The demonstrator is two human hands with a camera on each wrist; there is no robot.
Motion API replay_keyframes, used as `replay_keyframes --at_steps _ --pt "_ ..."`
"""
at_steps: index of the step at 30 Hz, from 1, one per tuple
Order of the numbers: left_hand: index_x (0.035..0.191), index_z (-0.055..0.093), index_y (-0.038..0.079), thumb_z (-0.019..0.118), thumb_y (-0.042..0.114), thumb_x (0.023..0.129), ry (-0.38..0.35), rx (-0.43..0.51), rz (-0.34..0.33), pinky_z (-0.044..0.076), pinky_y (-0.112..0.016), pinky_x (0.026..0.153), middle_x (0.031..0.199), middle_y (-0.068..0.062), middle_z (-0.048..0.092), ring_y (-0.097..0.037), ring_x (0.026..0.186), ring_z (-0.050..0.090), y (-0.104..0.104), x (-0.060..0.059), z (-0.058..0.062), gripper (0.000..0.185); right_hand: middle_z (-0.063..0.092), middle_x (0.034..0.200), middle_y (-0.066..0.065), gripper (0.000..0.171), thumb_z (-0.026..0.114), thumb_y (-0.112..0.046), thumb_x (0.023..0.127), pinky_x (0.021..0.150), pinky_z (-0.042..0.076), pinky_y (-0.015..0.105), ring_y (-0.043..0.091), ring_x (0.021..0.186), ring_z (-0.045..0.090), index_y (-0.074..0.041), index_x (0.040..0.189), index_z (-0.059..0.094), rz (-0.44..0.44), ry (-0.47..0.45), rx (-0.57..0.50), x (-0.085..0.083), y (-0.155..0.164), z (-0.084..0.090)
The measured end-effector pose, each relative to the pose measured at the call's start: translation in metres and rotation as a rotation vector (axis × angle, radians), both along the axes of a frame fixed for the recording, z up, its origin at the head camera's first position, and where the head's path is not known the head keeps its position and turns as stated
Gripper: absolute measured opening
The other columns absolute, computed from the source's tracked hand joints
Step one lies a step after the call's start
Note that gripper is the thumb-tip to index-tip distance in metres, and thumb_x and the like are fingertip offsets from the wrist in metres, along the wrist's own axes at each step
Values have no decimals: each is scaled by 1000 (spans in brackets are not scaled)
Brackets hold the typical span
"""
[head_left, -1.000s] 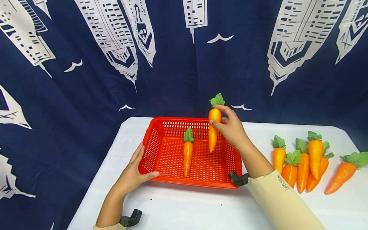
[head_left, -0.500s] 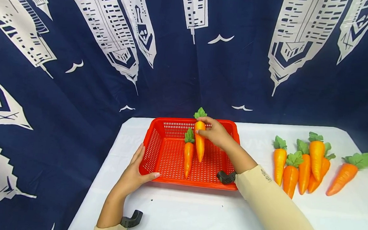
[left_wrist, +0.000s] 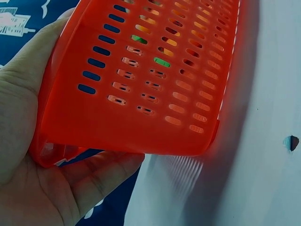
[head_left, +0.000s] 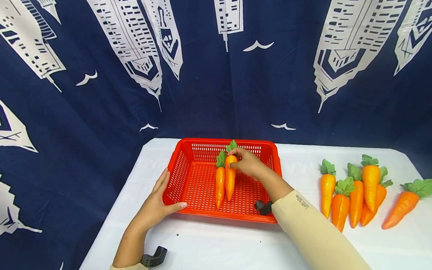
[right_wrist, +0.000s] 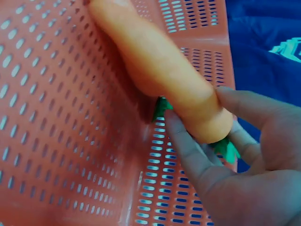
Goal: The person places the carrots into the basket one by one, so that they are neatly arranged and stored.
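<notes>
My right hand (head_left: 247, 162) pinches an orange carrot (head_left: 229, 180) near its leafy top, between thumb and fingers, inside the red plastic basket (head_left: 210, 213). In the right wrist view this carrot (right_wrist: 155, 61) slants across the basket's mesh wall, green leaf showing beyond the fingers. Close beside it, on its left, a second carrot (head_left: 220, 187) lies lengthwise on the basket floor. My left hand (head_left: 154, 208) rests against the front left corner of the basket, fingers straight along the side, thumb over the front rim. The left wrist view shows it at the basket's slotted wall (left_wrist: 127, 122).
Several more carrots (head_left: 356, 199) lie grouped on the white table (head_left: 223, 252) to the right, two of them overlapping. One carrot (head_left: 400, 209) lies apart at far right. A dark blue curtain (head_left: 203, 96) with white building prints hangs behind the table.
My right hand has moved left and lower with its carrot, from the basket's back right to right beside the carrot lying inside. The left hand and the basket have stayed in place.
</notes>
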State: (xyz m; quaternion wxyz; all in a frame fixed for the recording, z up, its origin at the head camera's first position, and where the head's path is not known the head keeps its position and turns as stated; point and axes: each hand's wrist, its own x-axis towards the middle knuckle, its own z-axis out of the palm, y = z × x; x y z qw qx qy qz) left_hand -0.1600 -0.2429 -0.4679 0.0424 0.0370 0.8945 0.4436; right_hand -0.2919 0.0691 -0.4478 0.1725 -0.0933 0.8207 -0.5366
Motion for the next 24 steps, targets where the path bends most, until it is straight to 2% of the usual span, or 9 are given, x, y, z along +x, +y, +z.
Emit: replay_keyframes --at_steps 4,7,10,12,15,19,24 --pt "164 8 25 87 42 77 -6 -6 1 25 -67 119 170 16 0 -32 157 17 0 0 1 119 56 123 21 41 68 -1 93 90 60 47 28 102 66 -2 131 54 0 -89 -27 -2 -2 -7" --pt "164 8 26 87 43 77 -11 -12 4 26 -67 119 170 16 0 -33 157 18 0 0 1 119 58 117 20 43 69 2 91 88 62 45 25 98 66 0 130 53 24 -131 -19 -2 -1 -11" --pt "164 7 28 87 44 76 -19 -17 8 26 -67 119 170 16 0 -34 156 19 -1 0 1 119 57 118 20 45 69 5 88 87 62 42 24 100 65 1 129 51 53 -156 -4 -1 0 -12" --pt "164 7 28 87 44 77 -20 -18 11 26 -67 119 170 16 0 -34 156 19 -1 0 1 119 57 117 19 46 71 4 87 86 61 38 24 99 63 0 129 51 76 -145 32 -1 1 -14" --pt "164 8 27 86 41 78 -12 -17 11 26 -68 119 171 14 1 -35 156 20 0 -1 0 118 59 113 16 45 75 -4 86 82 57 30 22 96 60 -4 126 55 108 -86 146 -1 3 -16" --pt "164 9 24 87 39 78 -3 -13 5 27 -68 118 171 13 1 -35 156 20 1 -1 -2 117 62 112 13 45 79 -14 86 79 49 28 22 95 57 -8 125 58 143 -15 283 -1 6 -18" --pt "164 9 25 87 40 78 -5 -29 11 28 -67 118 170 15 1 -34 156 20 0 -1 -1 118 65 120 15 49 80 -19 86 86 51 32 23 100 59 -9 129 61 134 19 291 -2 8 -16"
